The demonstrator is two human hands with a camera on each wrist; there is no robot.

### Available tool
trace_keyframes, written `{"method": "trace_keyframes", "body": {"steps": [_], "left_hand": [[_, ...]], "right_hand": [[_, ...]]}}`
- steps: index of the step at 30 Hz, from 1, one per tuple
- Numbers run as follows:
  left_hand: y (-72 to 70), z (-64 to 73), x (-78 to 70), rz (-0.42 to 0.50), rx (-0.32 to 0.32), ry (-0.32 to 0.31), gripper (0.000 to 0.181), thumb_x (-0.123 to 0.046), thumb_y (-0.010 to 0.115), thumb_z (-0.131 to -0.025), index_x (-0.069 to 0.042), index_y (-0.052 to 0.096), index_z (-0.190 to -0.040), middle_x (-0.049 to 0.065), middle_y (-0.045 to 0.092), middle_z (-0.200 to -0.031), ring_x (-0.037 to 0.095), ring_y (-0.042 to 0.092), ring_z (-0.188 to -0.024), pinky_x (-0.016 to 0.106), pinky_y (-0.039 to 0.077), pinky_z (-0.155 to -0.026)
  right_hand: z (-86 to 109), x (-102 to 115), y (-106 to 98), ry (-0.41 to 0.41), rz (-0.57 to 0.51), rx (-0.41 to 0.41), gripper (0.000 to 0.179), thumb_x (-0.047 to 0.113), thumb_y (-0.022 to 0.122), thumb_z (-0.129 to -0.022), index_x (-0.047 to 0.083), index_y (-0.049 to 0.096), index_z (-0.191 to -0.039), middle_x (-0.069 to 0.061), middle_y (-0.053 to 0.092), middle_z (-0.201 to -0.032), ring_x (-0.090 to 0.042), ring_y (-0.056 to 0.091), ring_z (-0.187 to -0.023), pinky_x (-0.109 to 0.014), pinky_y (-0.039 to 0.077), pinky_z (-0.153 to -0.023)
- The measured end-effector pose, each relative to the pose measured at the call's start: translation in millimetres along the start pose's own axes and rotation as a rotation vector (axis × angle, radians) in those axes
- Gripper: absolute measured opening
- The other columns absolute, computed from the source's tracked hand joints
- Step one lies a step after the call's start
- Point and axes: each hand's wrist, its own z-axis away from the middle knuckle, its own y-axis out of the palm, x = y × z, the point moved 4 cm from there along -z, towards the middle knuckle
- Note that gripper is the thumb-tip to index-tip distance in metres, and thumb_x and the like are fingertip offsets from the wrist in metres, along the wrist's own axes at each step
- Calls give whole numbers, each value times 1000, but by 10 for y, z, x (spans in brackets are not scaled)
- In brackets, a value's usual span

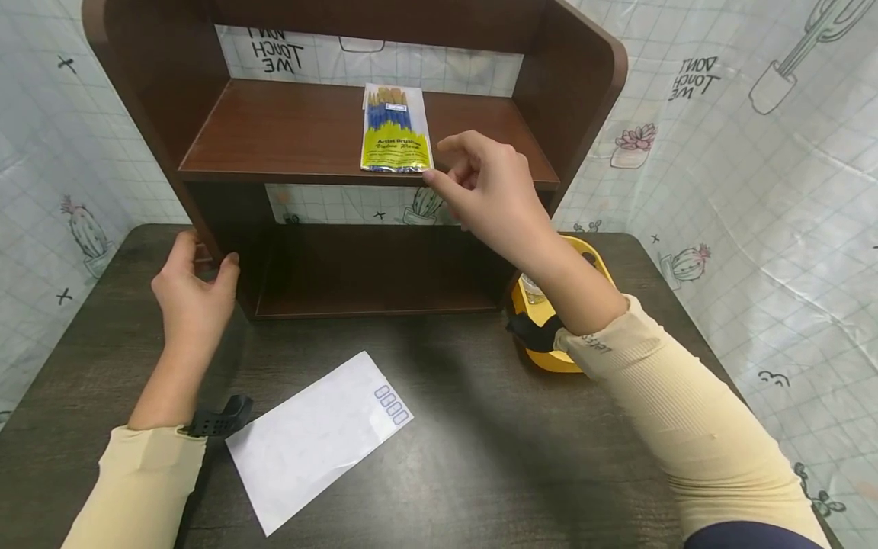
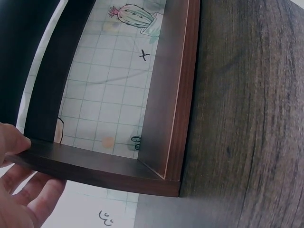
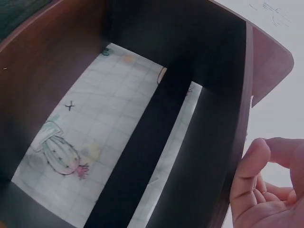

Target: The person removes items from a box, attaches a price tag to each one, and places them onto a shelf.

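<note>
A clear packet of artist brushes (image 1: 395,149) with a yellow-green label lies flat on the upper board of a dark brown shelf (image 1: 288,137). Just right of its lower corner is my right hand (image 1: 497,191), thumb and index finger apart, the other fingers loosely curled. The thumb tip is at the shelf's front edge; whether it touches the packet I cannot tell. My left hand (image 1: 195,293) grips the shelf's left side panel low down. In the left wrist view, my left thumb and fingers (image 2: 45,194) lie on opposite faces of that panel.
A white envelope (image 1: 322,442) lies slanted on the dark table (image 1: 466,473) in front of the shelf. Beside the shelf's right side stands a yellow basket (image 1: 559,361), partly hidden by my right forearm. A patterned white curtain (image 1: 741,198) surrounds the table.
</note>
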Motion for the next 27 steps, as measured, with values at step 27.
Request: {"method": "trace_keyframes", "body": {"steps": [27], "left_hand": [[-25,-10,-7,-26,28,-29,30,-9,67,-95,-1,66,-124,15,74,-104,-21,49,-84,9,40,-73]], "right_hand": [[877,-983,-30,4,62,35,24,15,72,-99,6,69,-121,-7,71,-95,-13,66,-85,-12,53,-78]]}}
